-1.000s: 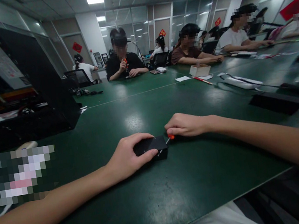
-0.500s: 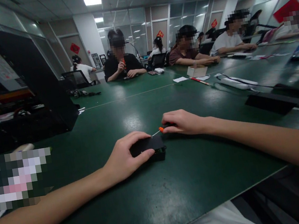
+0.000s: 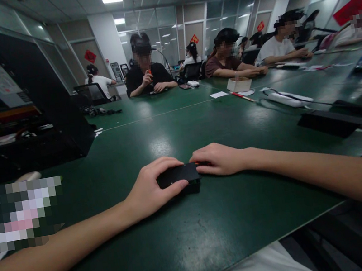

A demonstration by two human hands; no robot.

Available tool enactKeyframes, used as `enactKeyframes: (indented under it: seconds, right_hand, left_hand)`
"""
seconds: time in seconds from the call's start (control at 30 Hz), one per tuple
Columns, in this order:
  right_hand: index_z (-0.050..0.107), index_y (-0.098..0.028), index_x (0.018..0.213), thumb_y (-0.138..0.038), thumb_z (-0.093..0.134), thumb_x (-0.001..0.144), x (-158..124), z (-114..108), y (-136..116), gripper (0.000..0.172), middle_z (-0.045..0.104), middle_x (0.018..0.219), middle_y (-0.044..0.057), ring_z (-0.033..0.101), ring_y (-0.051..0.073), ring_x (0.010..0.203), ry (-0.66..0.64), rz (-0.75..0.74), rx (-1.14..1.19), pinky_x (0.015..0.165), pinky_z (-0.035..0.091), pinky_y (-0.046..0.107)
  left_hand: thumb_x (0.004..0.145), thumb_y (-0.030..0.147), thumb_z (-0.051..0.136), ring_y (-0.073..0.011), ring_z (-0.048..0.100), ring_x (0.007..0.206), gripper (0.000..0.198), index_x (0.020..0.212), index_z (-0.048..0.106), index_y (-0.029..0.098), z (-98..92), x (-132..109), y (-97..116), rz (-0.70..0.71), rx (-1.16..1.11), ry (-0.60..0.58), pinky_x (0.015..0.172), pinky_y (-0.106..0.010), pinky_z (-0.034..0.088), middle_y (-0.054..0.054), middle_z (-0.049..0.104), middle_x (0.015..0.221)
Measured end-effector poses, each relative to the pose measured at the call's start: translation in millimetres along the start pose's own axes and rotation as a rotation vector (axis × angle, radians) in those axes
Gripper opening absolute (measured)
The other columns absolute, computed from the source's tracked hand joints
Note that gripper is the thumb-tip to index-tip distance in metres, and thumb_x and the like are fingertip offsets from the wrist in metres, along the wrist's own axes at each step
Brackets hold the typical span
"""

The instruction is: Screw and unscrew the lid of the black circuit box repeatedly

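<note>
A small black box (image 3: 189,173) rests on the green table, its flat lid facing up. My left hand (image 3: 151,188) is closed around its left part, thumb on the near side and fingers along the far side. Right beside the box's far right corner, my right hand (image 3: 221,159) is closed on a small screwdriver with an orange and black handle (image 3: 197,164). Only a sliver of orange shows between the fingers now. Its shaft and tip are hidden, so I cannot tell whether the tip touches the box.
An open black computer case (image 3: 59,104) stands on the table (image 3: 191,243) to the left. Farther right lie a white power strip (image 3: 288,99), black flat pieces (image 3: 330,124) and a small open box (image 3: 239,85). Several people sit across the table.
My right hand has moved left and nearer to me, against the box's right end. The screwdriver's shaft, visible before, is now hidden. My left hand keeps its hold on the box.
</note>
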State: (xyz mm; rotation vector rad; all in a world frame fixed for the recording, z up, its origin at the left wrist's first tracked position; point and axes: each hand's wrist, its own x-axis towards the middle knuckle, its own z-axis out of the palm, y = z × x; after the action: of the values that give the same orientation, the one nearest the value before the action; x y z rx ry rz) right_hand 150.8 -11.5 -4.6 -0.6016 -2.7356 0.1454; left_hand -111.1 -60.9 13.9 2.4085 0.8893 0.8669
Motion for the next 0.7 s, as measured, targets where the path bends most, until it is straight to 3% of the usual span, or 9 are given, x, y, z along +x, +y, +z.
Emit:
enactKeyframes:
  seconds: [0.3,0.47,0.7]
  right_hand:
    - [0.068,-0.013,0.102,-0.044,0.048,0.1,-6,-7,16,0.036,0.067,0.089,0.008,0.06,0.015,0.073,-0.015,0.111,-0.103,0.066,0.041,0.026]
    - [0.068,-0.016,0.108,-0.04,0.044,0.103,-9,-10,21,0.035,0.067,0.089,0.007,0.058,0.014,0.071,0.002,-0.011,-0.294,0.061,0.037,0.025]
    - [0.067,-0.018,0.114,-0.034,0.037,0.106,-6,-13,8,0.035,0.067,0.088,0.006,0.058,0.012,0.069,0.119,-0.088,-0.599,0.06,0.035,0.026]
  left_hand:
    - [0.086,0.035,0.075,-0.0246,0.068,0.105,0.031,0.113,0.072,0.019,-1.1,-1,2,-0.021,-0.014,0.018,0.094,-0.037,0.052,-0.008,0.073,0.114]
    - [0.085,0.034,0.075,-0.0253,0.066,0.106,0.03,0.112,0.073,0.021,-1.2,0,2,-0.016,0.01,0.035,0.097,-0.038,0.051,-0.008,0.071,0.117]
    - [0.085,0.032,0.075,-0.0249,0.063,0.111,0.031,0.113,0.073,0.021,-1.4,-1,1,0.015,0.033,0.042,0.1,-0.038,0.049,-0.008,0.066,0.121]
